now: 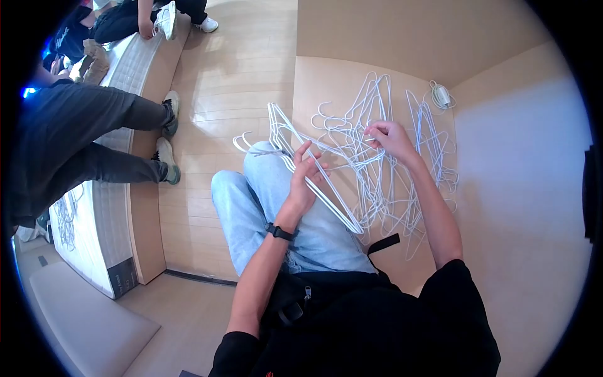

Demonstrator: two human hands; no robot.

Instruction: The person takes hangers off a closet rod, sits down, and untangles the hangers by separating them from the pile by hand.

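Note:
A small bunch of white wire hangers (333, 206) leans across my lap, its hooks pointing left over my knee. My left hand (304, 179) holds this bunch, with its fingers curled through the wire frames. Over the tangled pile of white hangers (370, 169) on the wooden surface, my right hand (391, 139) is closed in a pinch. A short piece of white wire shows at its fingertips, apparently part of a hanger. Overlapping wires hide which hanger it belongs to.
A white adapter with a coiled cable (441, 95) lies by the back corner. Wooden panels (377, 31) rise behind and to the right. At left, a person in dark trousers (94, 125) stands beside a mattress (119, 232); other people sit farther back. A grey cushion (88, 320) lies lower left.

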